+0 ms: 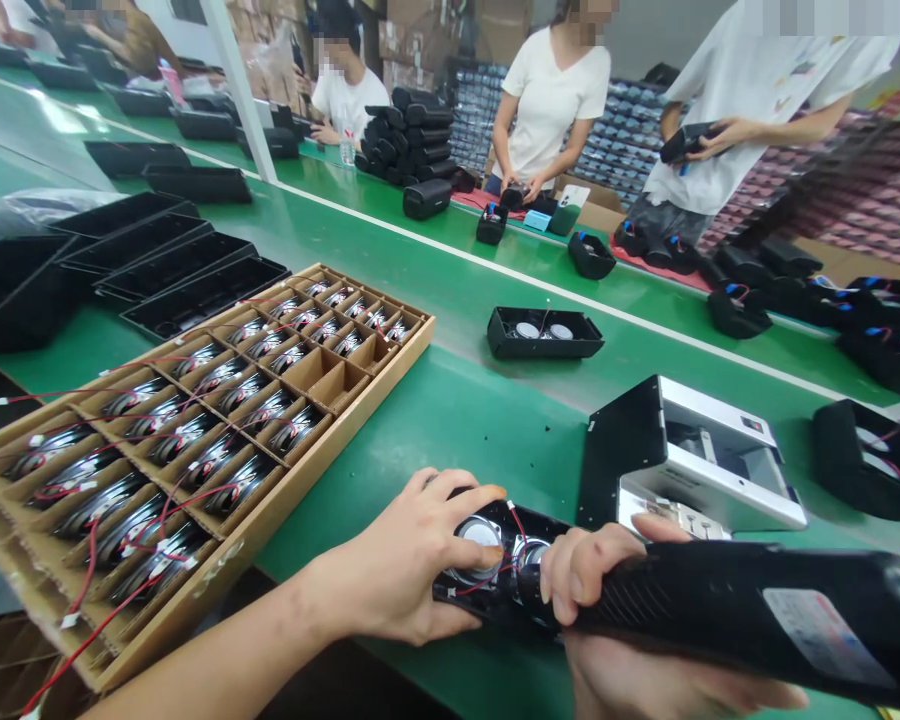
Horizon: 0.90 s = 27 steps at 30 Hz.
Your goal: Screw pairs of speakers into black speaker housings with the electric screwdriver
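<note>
My left hand [397,560] grips a black speaker housing [551,524] at the table's near edge, fingers over its far side and the thumb across a round speaker driver [480,532]. Red wires with white plugs trail out of the housing. In my right hand [630,665] is a black electric screwdriver [735,600], its body pointing to the right and its front end over the second driver [532,553]. The screwdriver's tip is hidden behind my fingers and the housing. Just beyond stands a silver and black screw feeder [712,450].
A divided cardboard tray [390,385] of speaker drivers lies at left, with black housings [195,275] stacked behind it. Another housing [544,335] with two drivers rests on the green belt. Several co-workers in white shirts handle housings across the line.
</note>
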### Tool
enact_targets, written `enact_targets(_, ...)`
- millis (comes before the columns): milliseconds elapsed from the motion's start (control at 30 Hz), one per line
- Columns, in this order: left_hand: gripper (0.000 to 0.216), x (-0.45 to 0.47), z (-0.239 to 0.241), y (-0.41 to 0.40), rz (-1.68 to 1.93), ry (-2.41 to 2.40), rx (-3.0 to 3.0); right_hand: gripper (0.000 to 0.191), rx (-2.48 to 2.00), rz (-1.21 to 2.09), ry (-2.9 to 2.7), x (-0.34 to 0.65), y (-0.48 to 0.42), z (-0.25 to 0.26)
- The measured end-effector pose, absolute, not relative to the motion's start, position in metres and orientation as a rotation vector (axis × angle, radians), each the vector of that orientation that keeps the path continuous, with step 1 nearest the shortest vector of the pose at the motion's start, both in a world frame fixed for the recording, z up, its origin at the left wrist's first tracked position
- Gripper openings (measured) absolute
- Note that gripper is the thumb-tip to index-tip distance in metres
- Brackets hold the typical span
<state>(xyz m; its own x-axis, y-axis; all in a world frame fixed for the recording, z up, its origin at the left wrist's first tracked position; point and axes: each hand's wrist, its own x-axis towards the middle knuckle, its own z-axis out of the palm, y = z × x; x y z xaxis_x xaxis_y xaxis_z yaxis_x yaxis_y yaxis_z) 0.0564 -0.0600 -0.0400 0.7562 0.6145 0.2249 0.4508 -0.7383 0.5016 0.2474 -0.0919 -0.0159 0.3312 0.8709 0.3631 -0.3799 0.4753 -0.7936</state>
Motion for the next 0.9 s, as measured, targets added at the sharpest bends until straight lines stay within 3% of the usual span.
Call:
enact_targets(100, 0.04, 0.057, -0.037, -0.06, 0.492, 0.813, 2.528, 0.071, -0.621, 0.947, -0.91, 0.245, -0.094, -0.018)
enact_targets(267, 0.041, 0.058, -0.036, -0.058, 0.45, 0.815, 2.523, 0.087, -0.561, 0.969, -0.968, 0.243, -0.093, -0.026)
enact_targets(500, 0.037, 0.059, -0.032, -0.061, 0.462, 0.834, 2.463, 0.059, -0.596, 1.035, -0.958, 0.235, -0.096, -0.025)
enact_targets(633, 0.041, 0.059, -0.037, -0.06, 0.488, 0.833, 2.442, 0.061, -0.633, 1.013, -0.927, 0.233, -0.098, -0.017)
enact_targets(733, 0.054, 0.054, -0.045, -0.061, 0.456, 0.842, 2.463, 0.072, -0.643, 0.859, -0.922, 0.25, -0.099, 0.0)
enact_targets(900, 0.072, 0.037, -0.054, -0.062, 0.456, 0.901, 2.492, 0.079, -0.745, 0.3, -0.887, 0.332, -0.095, 0.042)
